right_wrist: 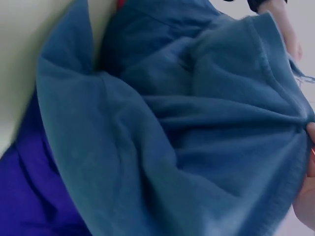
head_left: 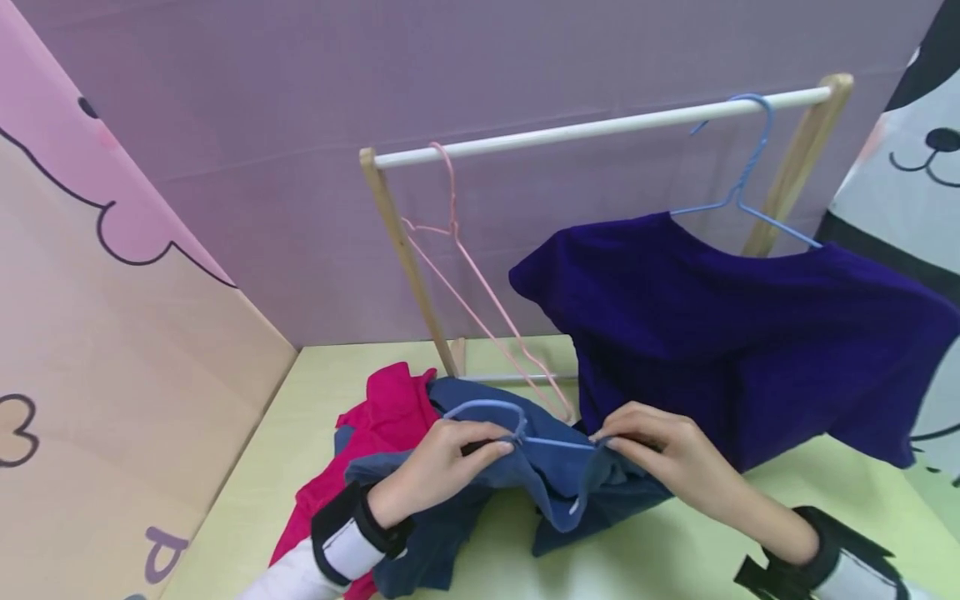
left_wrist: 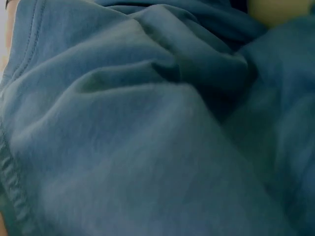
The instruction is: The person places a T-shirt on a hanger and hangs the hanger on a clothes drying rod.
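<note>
A blue shirt (head_left: pixel 555 475) lies bunched at the table's front, its neckline sagging between my hands. Inside the neckline is a blue hanger (head_left: pixel 558 442), its hook (head_left: pixel 487 404) pointing left. My left hand (head_left: pixel 442 467) pinches the hanger and the neckline edge just below the hook. With thumb and fingers, my right hand (head_left: pixel 675 450) pinches the neckline edge at the hanger's right arm, whose end is hidden. Blue cloth (left_wrist: pixel 138 128) fills the left wrist view. In the right wrist view, the fabric (right_wrist: pixel 211 113) is drawn into folds toward my right fingertips (right_wrist: pixel 311 130).
A red garment (head_left: pixel 393 417) lies partly under the blue shirt on the left. Behind stands a wooden rack with a white rail (head_left: pixel 600 129). From it hang an unloaded pink hanger (head_left: pixel 487 292) and a purple T-shirt (head_left: pixel 712 333) on another blue hanger (head_left: pixel 738 192), close to my right hand.
</note>
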The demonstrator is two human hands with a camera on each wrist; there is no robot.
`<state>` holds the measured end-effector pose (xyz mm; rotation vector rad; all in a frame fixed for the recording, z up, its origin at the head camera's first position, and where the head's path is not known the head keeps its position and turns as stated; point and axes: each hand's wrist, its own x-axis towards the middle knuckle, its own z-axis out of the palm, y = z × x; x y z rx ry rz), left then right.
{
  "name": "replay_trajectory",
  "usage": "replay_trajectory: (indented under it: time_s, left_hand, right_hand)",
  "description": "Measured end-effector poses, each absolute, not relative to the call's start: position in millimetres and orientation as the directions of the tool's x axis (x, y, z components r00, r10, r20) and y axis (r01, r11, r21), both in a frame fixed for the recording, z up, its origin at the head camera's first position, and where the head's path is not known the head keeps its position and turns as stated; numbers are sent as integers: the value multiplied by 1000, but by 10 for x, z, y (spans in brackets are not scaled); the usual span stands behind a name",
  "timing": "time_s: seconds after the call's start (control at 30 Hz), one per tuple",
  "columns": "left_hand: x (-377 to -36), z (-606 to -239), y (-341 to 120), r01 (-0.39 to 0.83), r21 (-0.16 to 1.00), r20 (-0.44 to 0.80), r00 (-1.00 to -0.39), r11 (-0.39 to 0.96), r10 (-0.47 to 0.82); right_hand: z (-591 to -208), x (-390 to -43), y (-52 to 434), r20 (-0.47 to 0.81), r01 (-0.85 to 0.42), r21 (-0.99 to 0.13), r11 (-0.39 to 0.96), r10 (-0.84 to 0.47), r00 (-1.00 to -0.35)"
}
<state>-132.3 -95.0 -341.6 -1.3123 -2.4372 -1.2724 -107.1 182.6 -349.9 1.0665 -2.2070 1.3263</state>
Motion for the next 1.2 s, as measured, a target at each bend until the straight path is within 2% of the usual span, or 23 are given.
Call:
replay_trajectory:
  time_s: [0.1,0.23,0.43,0.5,0.57,0.73,1.0,1.2]
  left_hand:
    - [-1296,-3420,-936,716,642,432,-633,274,643]
    - [-1271,-3422,-929,700,661,414,-641,270,647]
    - [-1258,-3436,-921,710,655,425,-629,259,651]
    - [-1257,-3444,-919,713,654,432,-626,252,649]
    - [-1258,-3453,-916,714,654,434,-625,250,649]
    - [-1251,-3476,-911,720,644,431,-621,258,655]
    - [-1230,-3477,-931,757,599,487,-604,261,631]
    - [-1243,-3430,-991,745,620,511,-623,248,593]
  right_hand:
    - [-3578,-1068,1790,626,-748,-601,282,-415,-660]
    - [-3670,-1043,1776,587,-711,-637,298,-409,-698]
    - [-3745,-980,1819,507,-618,-573,538,-359,-784]
    - [-3762,-962,1846,464,-594,-556,582,-376,-802]
    - [-3778,-947,1875,406,-586,-589,556,-423,-810]
    - [-3820,-914,1972,340,-593,-687,421,-535,-773]
    - [-3747,-808,2197,361,-563,-713,417,-470,-805]
    - [-3599,-717,2382,402,-587,-723,363,-470,-786]
